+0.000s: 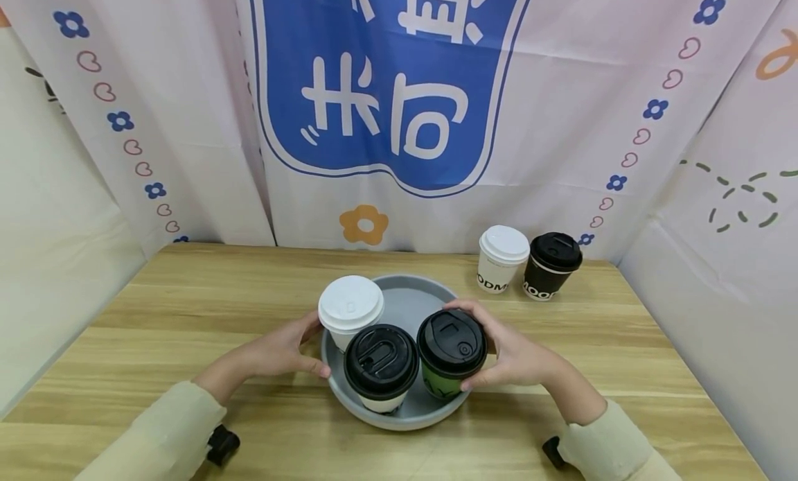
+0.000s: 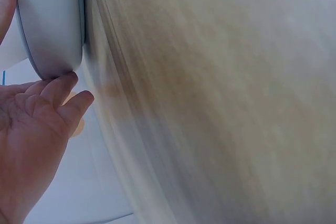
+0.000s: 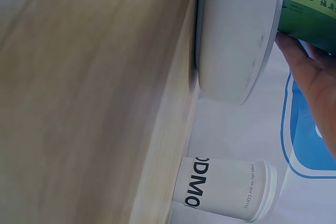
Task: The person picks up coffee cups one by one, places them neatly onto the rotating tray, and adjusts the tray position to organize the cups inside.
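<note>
A round grey tray (image 1: 408, 420) stands on the table with three lidded paper coffee cups in it. My right hand (image 1: 512, 353) grips the green coffee cup (image 1: 441, 382) with a black lid, thumb on its near side and fingers on its far side. In the right wrist view that green cup (image 3: 310, 9) is level with the tray's rim. My left hand (image 1: 280, 349) touches the tray's left side with its fingertips, as the left wrist view shows at the tray wall (image 2: 55, 24). Beside it are a white-lidded cup (image 1: 351, 304) and a black-lidded white cup (image 1: 382, 366).
Behind the tray to the right, a white coffee cup (image 1: 501, 259) and a black coffee cup (image 1: 551, 266) stand side by side on the wooden table (image 1: 206, 294). A printed cloth (image 1: 380, 86) hangs along the table's back edge, with pale cloth at both sides.
</note>
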A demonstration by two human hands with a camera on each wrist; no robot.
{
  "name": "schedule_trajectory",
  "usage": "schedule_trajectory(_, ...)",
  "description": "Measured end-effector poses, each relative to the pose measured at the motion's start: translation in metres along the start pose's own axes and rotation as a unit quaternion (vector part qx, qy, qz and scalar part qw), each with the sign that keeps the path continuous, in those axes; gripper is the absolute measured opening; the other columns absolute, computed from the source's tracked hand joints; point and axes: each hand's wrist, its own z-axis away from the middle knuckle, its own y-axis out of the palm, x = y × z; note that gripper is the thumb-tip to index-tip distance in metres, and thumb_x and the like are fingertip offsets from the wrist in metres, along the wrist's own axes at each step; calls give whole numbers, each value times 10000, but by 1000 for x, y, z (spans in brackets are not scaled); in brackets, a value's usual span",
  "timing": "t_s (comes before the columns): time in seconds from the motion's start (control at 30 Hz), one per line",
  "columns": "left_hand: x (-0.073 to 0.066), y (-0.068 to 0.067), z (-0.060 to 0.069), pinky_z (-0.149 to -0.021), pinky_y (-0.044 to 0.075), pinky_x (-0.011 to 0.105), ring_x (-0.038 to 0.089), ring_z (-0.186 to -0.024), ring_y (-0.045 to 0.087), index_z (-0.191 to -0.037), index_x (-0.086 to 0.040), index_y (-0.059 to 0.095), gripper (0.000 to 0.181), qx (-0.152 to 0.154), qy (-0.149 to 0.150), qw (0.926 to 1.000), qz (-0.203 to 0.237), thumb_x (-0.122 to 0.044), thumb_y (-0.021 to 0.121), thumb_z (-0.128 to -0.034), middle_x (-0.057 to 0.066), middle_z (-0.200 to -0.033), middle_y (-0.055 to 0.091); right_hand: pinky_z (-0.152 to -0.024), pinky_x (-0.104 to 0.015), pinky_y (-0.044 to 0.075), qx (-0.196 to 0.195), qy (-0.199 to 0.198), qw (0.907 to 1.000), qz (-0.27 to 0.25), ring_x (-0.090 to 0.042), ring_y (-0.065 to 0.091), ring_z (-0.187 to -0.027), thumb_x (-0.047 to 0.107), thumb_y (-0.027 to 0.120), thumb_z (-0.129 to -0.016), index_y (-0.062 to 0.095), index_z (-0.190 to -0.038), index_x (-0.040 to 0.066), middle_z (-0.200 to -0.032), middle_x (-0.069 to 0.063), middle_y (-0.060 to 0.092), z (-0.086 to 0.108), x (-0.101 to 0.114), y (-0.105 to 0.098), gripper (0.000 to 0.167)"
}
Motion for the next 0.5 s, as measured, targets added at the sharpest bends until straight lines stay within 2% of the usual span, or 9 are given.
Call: schedule_trajectory(0.5,0,-1,0,-1188,270,615,499,-1452,279,-1546,89,127,1102,1,4,10000,-31,-283,839,-793,314,-1589,244,-1094,-310,492,35,121,9999,96,-86,474,-1358,58,871,-733,163,-1571,114,-1521,-154,385,7,1,-1,1098)
